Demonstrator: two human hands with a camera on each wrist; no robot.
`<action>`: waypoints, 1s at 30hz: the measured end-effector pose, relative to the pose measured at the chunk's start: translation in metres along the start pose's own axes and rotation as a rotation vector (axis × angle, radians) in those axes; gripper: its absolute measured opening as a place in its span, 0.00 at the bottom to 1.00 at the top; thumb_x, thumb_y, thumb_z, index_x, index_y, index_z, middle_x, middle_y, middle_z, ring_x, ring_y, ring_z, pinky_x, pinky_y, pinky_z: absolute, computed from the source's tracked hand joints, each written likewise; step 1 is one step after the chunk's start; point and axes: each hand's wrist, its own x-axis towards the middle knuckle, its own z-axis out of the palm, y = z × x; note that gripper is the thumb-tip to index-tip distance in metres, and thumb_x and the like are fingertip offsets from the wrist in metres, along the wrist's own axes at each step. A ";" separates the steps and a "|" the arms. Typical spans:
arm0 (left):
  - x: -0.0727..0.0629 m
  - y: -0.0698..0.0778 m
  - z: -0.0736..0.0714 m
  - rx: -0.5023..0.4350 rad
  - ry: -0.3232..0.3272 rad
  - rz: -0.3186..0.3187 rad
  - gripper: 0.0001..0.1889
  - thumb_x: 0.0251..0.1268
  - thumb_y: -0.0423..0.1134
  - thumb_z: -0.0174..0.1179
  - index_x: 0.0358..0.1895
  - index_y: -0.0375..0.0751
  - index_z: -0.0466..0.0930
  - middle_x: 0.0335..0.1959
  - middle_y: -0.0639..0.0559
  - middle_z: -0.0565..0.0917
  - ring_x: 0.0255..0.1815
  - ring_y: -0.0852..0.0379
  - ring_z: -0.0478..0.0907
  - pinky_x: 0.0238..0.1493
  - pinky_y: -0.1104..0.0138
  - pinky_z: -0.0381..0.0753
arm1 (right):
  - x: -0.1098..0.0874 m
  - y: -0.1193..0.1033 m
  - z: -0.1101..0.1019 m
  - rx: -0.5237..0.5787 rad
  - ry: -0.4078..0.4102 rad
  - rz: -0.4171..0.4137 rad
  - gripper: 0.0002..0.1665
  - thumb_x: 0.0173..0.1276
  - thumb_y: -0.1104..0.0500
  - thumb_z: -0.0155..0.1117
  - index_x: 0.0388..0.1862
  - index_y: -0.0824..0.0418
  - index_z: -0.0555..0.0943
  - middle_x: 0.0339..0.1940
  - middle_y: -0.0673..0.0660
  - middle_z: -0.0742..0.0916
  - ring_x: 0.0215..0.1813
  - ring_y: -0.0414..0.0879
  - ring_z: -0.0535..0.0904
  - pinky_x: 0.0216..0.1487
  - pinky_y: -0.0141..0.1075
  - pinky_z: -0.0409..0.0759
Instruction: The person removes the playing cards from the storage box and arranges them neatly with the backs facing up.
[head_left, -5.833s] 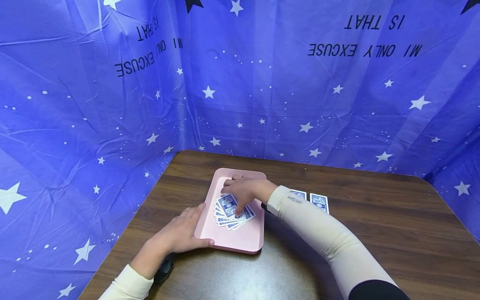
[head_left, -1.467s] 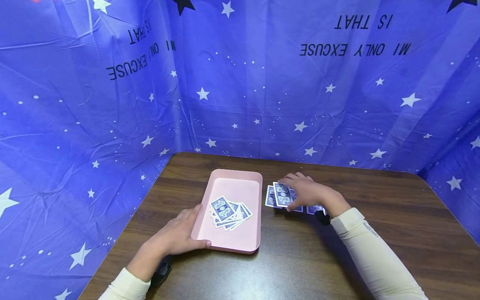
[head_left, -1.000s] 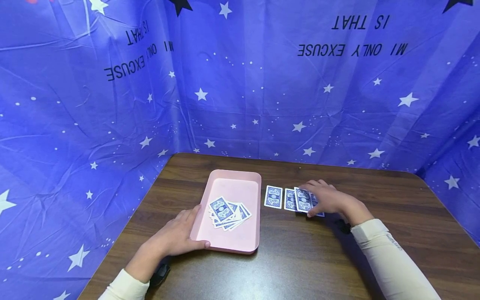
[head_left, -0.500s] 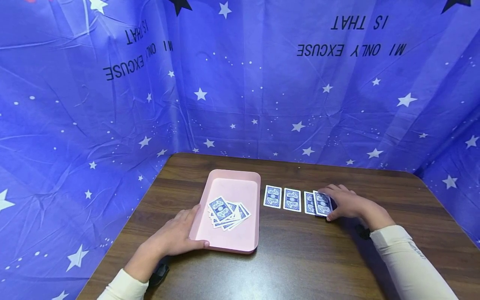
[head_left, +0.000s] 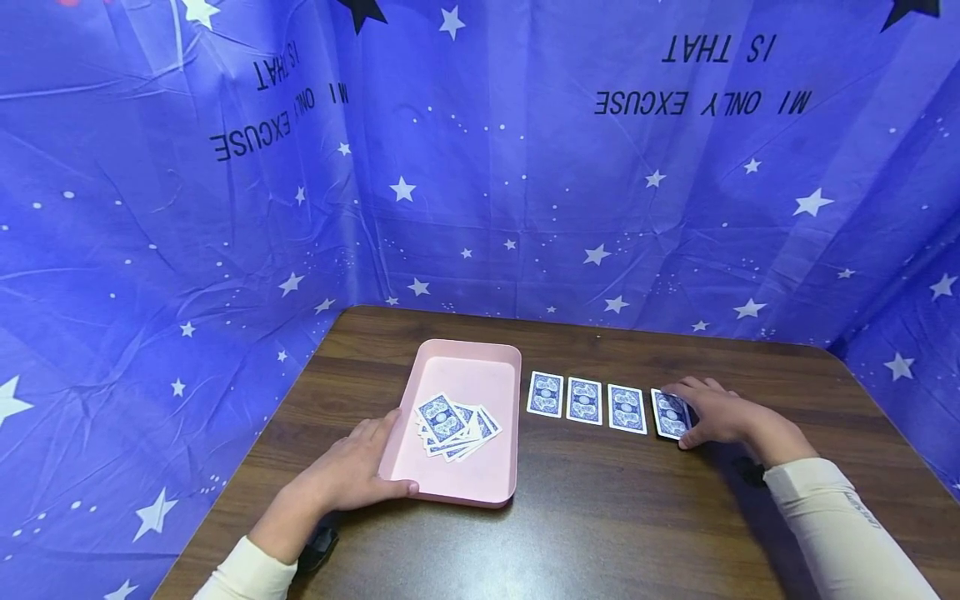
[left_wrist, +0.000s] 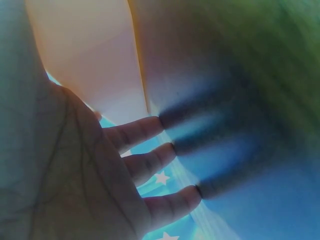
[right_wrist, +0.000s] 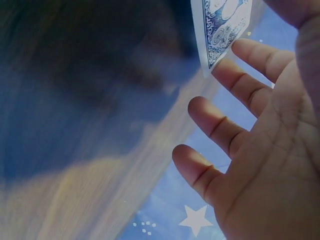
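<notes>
In the head view my right hand [head_left: 727, 417] pinches a blue-backed playing card [head_left: 670, 414] between thumb and fingertips, low over the table at the right end of a row. In the right wrist view that card [right_wrist: 222, 30] stands at the tips of two fingers. Three face-down cards lie spaced out to its left: one near the tray [head_left: 545, 394], a middle card [head_left: 584, 400] and a right-hand card [head_left: 627, 408]. My left hand [head_left: 348, 471] rests against the near left corner of a pink tray [head_left: 468, 482], its thumb along the near rim. A fanned pile of cards [head_left: 442, 418] lies inside.
The dark wooden table [head_left: 585, 508] carries tray and cards. A blue star-printed cloth [head_left: 480, 192] hangs along the back and both sides. The tray's raised rim stands between the pile and the row.
My right hand went from the pile in the tray to the right with a card, passing over the three lying cards to the row's right end. The left hand stays at the tray.
</notes>
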 end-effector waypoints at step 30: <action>0.000 0.002 -0.001 -0.003 -0.005 -0.005 0.65 0.45 0.76 0.63 0.77 0.32 0.51 0.69 0.34 0.69 0.69 0.36 0.65 0.62 0.43 0.71 | 0.003 -0.002 -0.001 -0.030 -0.030 0.042 0.53 0.38 0.49 0.85 0.64 0.64 0.74 0.60 0.68 0.74 0.60 0.71 0.66 0.50 0.75 0.65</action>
